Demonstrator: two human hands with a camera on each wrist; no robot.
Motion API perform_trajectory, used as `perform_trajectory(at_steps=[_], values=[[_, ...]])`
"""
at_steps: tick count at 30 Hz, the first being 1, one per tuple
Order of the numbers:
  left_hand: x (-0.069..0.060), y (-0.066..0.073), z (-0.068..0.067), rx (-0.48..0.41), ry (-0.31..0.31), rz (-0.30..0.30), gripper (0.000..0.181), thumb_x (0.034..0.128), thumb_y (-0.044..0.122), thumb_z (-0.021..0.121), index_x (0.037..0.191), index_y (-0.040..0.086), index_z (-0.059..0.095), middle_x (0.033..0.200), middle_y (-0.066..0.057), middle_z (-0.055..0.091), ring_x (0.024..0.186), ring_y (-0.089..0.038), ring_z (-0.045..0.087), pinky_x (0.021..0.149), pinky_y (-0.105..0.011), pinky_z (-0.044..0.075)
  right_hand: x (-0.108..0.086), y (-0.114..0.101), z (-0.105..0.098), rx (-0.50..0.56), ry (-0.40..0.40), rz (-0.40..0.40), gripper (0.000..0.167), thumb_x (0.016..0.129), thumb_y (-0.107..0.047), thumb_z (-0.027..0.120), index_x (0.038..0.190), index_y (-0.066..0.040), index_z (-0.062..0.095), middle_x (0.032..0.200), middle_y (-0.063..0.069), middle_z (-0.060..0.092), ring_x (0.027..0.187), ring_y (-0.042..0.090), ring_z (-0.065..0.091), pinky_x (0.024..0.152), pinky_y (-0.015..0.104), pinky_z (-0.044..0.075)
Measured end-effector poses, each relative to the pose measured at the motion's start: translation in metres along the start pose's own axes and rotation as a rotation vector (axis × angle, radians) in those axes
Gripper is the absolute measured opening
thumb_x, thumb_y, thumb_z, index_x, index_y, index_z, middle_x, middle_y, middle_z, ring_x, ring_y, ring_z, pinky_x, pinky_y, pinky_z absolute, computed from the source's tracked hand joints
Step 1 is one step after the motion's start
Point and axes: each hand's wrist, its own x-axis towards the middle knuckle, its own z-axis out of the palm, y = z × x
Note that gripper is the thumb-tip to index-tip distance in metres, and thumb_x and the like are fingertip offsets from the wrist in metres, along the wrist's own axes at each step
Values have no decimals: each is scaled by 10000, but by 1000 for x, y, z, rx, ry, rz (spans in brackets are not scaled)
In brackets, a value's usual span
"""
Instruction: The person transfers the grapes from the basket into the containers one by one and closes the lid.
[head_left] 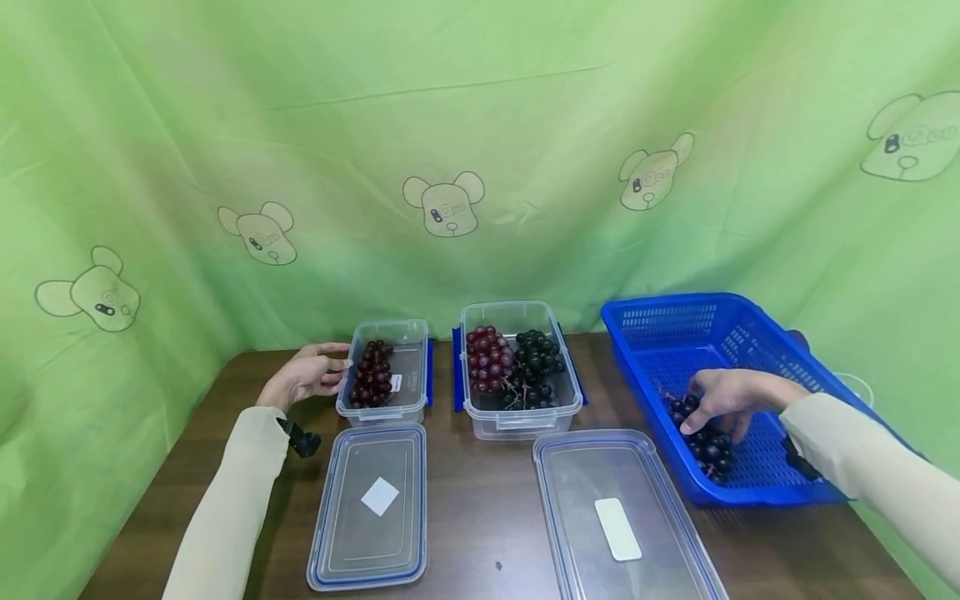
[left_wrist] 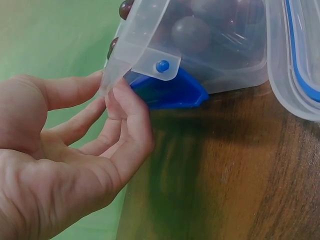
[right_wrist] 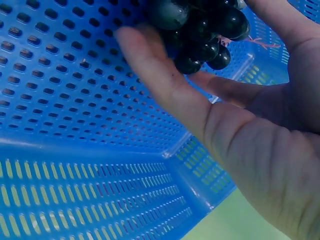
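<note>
At the rim of the small clear plastic container (head_left: 408, 367), my left hand (head_left: 311, 375) grips the left edge between thumb and fingers, by a blue latch (left_wrist: 175, 92) in the left wrist view. A bunch of dark red grapes (head_left: 371, 375) lies inside. On the right, my right hand (head_left: 735, 398) reaches into the blue basket (head_left: 660, 367) and holds a bunch of black grapes (head_left: 712, 454) low against the basket floor. Thumb and fingers surround the black grapes (right_wrist: 200, 30) in the right wrist view, where the bunch's top is cut off.
Between the hands stands a larger clear container (head_left: 517, 423) with red grapes (head_left: 489, 358) and black grapes (head_left: 536, 354). Two blue-edged lids lie in front: a smaller lid (head_left: 360, 533) at left, a larger lid (head_left: 581, 500) at right. A green curtain (head_left: 525, 125) hangs behind the wooden table (head_left: 480, 517).
</note>
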Motion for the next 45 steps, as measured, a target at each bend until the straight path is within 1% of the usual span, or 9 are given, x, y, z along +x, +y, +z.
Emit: perform_trajectory(at_steps=[11, 17, 22, 27, 31, 34, 36, 41, 45], values=[[0, -3, -4, 1, -12, 9, 613, 1081, 52, 532, 1641, 48, 282, 867, 23, 644, 725, -76, 609, 684, -233, 561, 1, -2, 4, 44, -12, 1, 1114, 877, -336, 873, 1480, 258, 149, 1466, 550, 258, 1136, 653, 594, 770, 556, 671], [3, -5, -4, -3, 0, 3, 613, 1078, 54, 542, 1639, 57, 297, 872, 19, 646, 725, -81, 614, 683, -240, 563, 7, -8, 11, 10, 33, -55, 882, 874, -221, 863, 1403, 206, 300, 1367, 502, 411, 1113, 622, 615, 711, 591, 661], [4, -6, -4, -1, 10, 5, 626, 1076, 56, 552, 1643, 55, 288, 883, 26, 643, 738, -80, 620, 688, -245, 567, 10, -11, 11, 8, 51, -93, 765, 828, -110, 863, 1348, 171, 376, 1348, 443, 451, 1181, 624, 575, 700, 627, 649], [4, -5, -4, 7, 17, 8, 626, 1074, 67, 563, 1641, 65, 299, 901, 28, 651, 765, -87, 632, 698, -250, 575, 8, -11, 9, 14, 65, -107, 806, 810, -101, 859, 1381, 195, 373, 1218, 344, 497, 1101, 461, 624, 688, 577, 663], [3, -5, -3, 12, 17, 11, 625, 1075, 74, 565, 1641, 70, 302, 911, 22, 652, 775, -92, 632, 703, -253, 574, 7, -9, 11, 5, 81, -112, 844, 787, -121, 886, 1403, 185, 397, 935, 108, 461, 853, 238, 563, 609, 423, 638], [4, -5, -2, 6, 15, 8, 621, 1075, 70, 564, 1640, 71, 307, 912, 20, 650, 770, -90, 630, 700, -251, 572, 6, -7, 11, -11, 95, -115, 845, 778, -130, 902, 1409, 171, 428, 866, 41, 402, 757, 173, 495, 556, 336, 567], [4, -6, -1, 5, 12, 6, 627, 1075, 68, 563, 1644, 70, 299, 913, 19, 650, 766, -88, 630, 697, -249, 572, 5, -6, 10, -17, 106, -123, 852, 778, -130, 909, 1416, 172, 432, 903, 91, 466, 767, 168, 526, 555, 332, 573], [4, -5, -1, 3, 14, 9, 624, 1074, 63, 561, 1641, 66, 301, 917, 19, 653, 778, -91, 634, 701, -247, 573, 3, -3, 2, -32, 135, -151, 882, 779, -147, 922, 1420, 183, 415, 1177, 311, 552, 922, 232, 644, 613, 398, 653], [3, -4, -1, 12, 15, 12, 622, 1077, 75, 563, 1642, 72, 304, 925, 23, 659, 794, -95, 640, 709, -249, 576, 0, -2, -5, -50, 158, -184, 893, 781, -202, 929, 1409, 190, 431, 1224, 385, 570, 948, 258, 679, 617, 389, 651]])
